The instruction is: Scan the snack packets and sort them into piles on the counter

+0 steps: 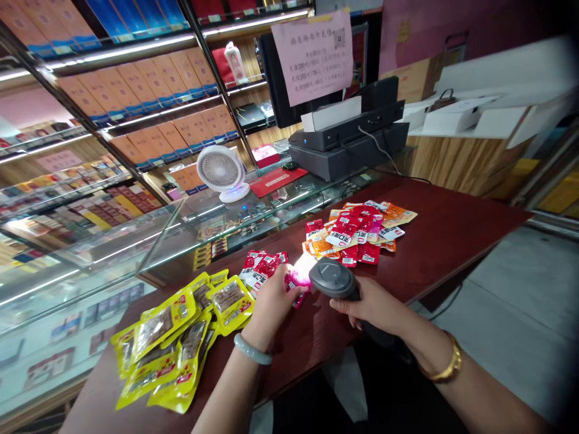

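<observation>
Left hand (272, 296) pinches a pink packet (297, 282) to its right, and I see the right hand (373, 306), farther right, wrapped round a dark scanner (332, 277) whose head points left, just beside that brightly lit packet.

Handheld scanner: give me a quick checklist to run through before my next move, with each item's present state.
1. Scanner held securely: ok, the right hand is wrapped around its handle.
2. Packet gripped: ok, it is in the left hand.
3. Light on the packet: ok, a bright glow falls there, in front of the scanner's head.
4. Code on that packet readable: cannot tell, glare and the hand hide much of it.
5. Yellow packets apart from the mixed pile: ok, a gap separates them.
6. Mixed pile separated by colour: not ok, red and orange packets overlap.
</observation>
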